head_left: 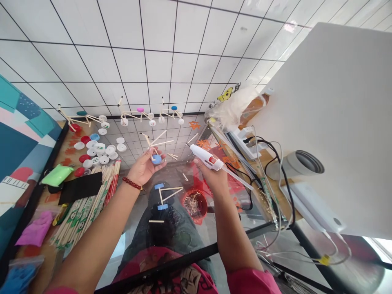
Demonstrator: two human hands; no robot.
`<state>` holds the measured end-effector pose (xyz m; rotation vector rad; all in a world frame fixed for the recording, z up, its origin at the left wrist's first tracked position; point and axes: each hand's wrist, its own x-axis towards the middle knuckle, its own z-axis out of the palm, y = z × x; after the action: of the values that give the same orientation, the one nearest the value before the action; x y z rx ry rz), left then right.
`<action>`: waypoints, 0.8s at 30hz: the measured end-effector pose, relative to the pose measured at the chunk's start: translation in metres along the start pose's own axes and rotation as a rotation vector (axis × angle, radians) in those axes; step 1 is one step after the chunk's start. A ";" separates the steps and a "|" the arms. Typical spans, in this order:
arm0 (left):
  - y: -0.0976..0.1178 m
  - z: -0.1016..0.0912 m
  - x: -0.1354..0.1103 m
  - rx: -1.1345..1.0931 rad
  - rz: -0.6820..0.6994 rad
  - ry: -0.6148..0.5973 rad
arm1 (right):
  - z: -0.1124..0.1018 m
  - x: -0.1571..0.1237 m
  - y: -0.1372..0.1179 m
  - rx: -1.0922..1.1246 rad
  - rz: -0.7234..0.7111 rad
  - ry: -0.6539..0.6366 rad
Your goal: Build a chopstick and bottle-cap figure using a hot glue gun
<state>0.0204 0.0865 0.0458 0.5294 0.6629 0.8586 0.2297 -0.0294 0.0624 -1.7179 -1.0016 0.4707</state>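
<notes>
My left hand pinches a small stick frame with a blue bottle cap at its lower end; one of its sticks has a dark tip. Wrapped around a white hot glue gun, my right hand keeps the nozzle pointing up and left, a short gap from the frame. A clear glue stick juts from the gun's rear. Below, a triangular stick frame with two blue pieces lies on the glass table, near a loose stick.
A red cup of short sticks stands in front of me. Several finished stick-and-cap models line the tiled wall. Bottle caps, bundled chopsticks and a black sheet lie left. A power strip and cables are right.
</notes>
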 end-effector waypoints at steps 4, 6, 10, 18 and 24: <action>-0.007 0.010 0.006 -0.031 -0.023 0.009 | -0.001 0.000 0.001 0.019 -0.001 0.020; -0.012 0.010 0.010 -0.040 0.001 0.086 | -0.001 0.000 0.001 0.020 -0.001 0.006; -0.015 0.005 0.009 -0.080 0.065 0.156 | 0.000 0.000 0.001 0.002 -0.010 -0.016; 0.003 -0.016 -0.009 0.077 0.212 0.147 | 0.006 -0.002 0.001 -0.043 -0.057 -0.153; 0.022 -0.037 -0.029 0.187 0.377 0.194 | 0.013 -0.009 -0.002 -0.168 -0.123 -0.318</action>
<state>-0.0313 0.0812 0.0439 0.7614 0.8405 1.2197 0.2145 -0.0284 0.0577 -1.7499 -1.4002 0.6066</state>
